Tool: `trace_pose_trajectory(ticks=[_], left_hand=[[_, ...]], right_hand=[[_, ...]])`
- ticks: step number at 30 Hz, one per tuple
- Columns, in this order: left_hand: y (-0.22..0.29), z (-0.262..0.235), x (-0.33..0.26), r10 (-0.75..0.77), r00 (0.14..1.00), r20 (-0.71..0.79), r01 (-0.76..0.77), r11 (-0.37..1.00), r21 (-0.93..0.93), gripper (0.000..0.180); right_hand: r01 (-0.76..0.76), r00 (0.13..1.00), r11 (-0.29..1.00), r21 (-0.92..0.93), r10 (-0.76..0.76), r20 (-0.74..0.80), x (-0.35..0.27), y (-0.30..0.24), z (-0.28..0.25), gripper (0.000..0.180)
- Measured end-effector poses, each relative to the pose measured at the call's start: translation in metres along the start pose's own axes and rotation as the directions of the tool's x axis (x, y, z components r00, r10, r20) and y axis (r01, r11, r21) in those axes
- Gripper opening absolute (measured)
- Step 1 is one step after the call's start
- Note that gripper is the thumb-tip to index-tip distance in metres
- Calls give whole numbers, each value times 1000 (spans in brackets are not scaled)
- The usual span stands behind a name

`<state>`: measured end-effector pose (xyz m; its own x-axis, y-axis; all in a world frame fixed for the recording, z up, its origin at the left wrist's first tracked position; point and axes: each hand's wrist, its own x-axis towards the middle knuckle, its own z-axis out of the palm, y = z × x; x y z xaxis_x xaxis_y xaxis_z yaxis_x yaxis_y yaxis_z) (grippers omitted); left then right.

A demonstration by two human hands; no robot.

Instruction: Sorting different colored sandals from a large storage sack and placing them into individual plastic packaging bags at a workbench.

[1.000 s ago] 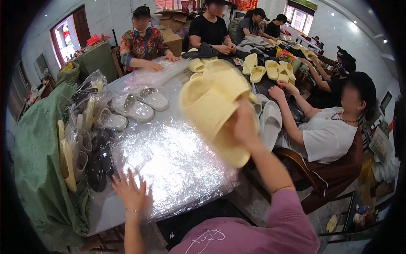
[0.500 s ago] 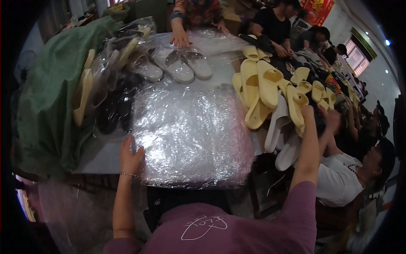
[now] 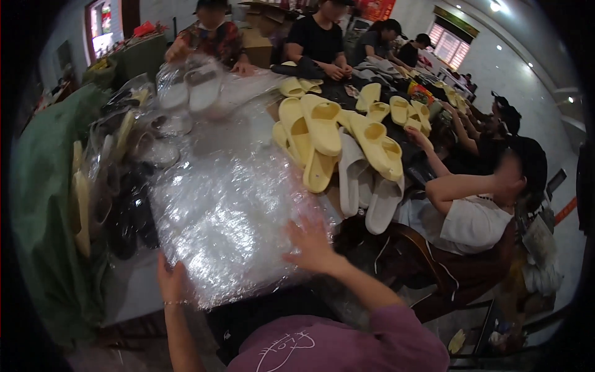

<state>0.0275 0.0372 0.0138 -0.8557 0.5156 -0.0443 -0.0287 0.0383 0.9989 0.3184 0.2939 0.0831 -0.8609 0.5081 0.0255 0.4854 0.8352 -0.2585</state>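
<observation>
In front of me lies a broad stack of shiny clear plastic bags (image 3: 226, 214), with a pinkish right edge. My right hand (image 3: 312, 243) rests on its right side, palm down, fingers spread. At its near left edge is my left hand (image 3: 172, 282), thumb and fingers apart, with nothing visible in it. Yellow slippers (image 3: 323, 127) lie heaped beyond the stack to the right, several of them overlapping. Pale grey slippers (image 3: 353, 173) lean at the table edge beside them.
Left stand bagged dark shoes (image 3: 127, 214) and a green sack (image 3: 46, 204). Across the table, a person in a patterned top (image 3: 217, 46) is at bagged light slippers (image 3: 203, 87). A person in white (image 3: 477, 223) sits right, near a brown chair (image 3: 427, 260). Other people work along the table.
My right hand has left the yellow slippers and come down onto the plastic bags. Light slippers opposite are now in a raised clear bag. My view has swung right.
</observation>
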Motion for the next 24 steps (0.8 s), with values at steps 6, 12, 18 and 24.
trace_pose_trajectory(ticks=[6,12,18,24], left_hand=[[-36,12,43,224,965,138,-257,912,319,73],[12,-24,66,-373,858,-352,109,804,-585,54],[26,-20,128,-582,759,-294,117,565,-817,40],[31,-11,150,-405,867,-290,-193,264,-945,44]], right_hand=[[47,676,753,656,460,-576,96,117,-159,44],[304,932,949,84,-278,-232,75,-24,-81,71],[498,852,867,-6,-489,189,20,-91,-2,107],[507,860,853,-127,-489,147,10,-88,8,112]])
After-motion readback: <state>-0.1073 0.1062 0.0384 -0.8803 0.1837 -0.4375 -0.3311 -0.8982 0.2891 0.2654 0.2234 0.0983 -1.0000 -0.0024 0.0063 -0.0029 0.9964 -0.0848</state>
